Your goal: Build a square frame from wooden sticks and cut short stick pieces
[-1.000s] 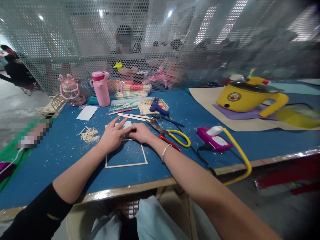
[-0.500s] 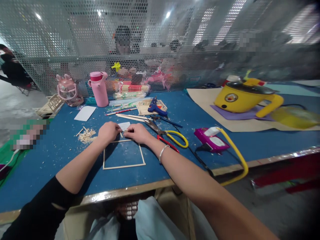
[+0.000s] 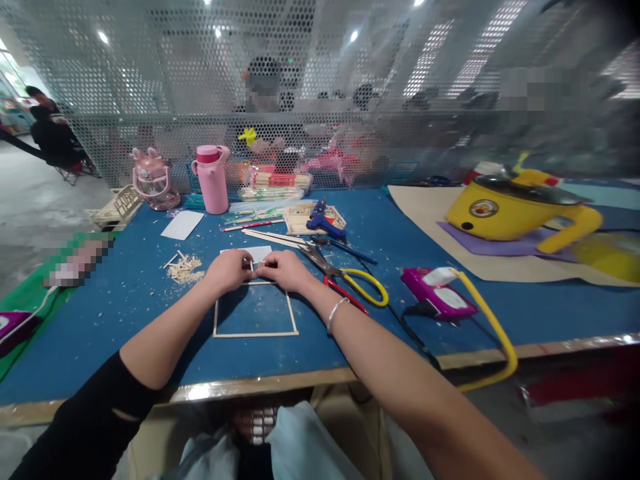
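Observation:
My left hand is closed in a pinch at the back of a square frame of thin wooden sticks lying on the table. A short wooden stick shows at its fingertips. Facing it, my right hand, with a bangle on the wrist, is pinched on small pale wooden pieces; the fingers partly hide them. White paper lies just behind the fingertips. Right of my hands are scissors with yellow and red handles, next to long loose sticks.
Wood scraps are heaped at left. A blue glue gun rests on a small wooden lattice. A purple power strip with a yellow cord and a yellow electric pot stand at right. A pink bottle stands behind.
The whole view has shifted, so everything sits a little further right. Both hands stay together at the frame's back edge, with the fingertips slightly moved.

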A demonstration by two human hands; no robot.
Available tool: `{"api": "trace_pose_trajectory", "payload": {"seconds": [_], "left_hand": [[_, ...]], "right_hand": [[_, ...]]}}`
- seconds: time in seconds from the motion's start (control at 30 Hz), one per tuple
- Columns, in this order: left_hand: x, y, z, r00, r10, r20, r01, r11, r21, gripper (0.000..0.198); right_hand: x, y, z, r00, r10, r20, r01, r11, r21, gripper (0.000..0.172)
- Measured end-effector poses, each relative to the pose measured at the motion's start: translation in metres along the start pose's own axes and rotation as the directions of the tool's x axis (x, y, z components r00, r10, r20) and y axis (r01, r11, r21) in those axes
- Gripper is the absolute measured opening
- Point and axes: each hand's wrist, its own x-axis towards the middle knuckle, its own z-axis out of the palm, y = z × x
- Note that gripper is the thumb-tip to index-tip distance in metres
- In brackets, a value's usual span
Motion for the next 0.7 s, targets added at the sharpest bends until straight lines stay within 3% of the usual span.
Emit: {"api": "trace_pose_trajectory", "payload": {"seconds": [0.27, 0.47, 0.7], "left_hand": [[-0.010, 0.000, 0.005, 0.993, 0.036, -0.113, -0.061, 0.972, -0.229, 0.019], [-0.012, -0.002, 0.009, 0.982, 0.067, -0.176, -0.113, 0.957, -0.268, 0.026], [-0.007, -0.007, 0.010, 0.978, 0.060, -0.198, -0.116, 0.951, -0.287, 0.007]], "right_hand": [[0.000, 0.000, -0.001, 1.000, -0.001, -0.002, 0.001, 1.000, -0.001, 0.031], [0.000, -0.001, -0.002, 1.000, 0.000, -0.006, 0.000, 1.000, 0.002, 0.029], [0.003, -0.003, -0.002, 1.000, -0.029, 0.007, 0.030, 0.998, -0.051, 0.032]]}}
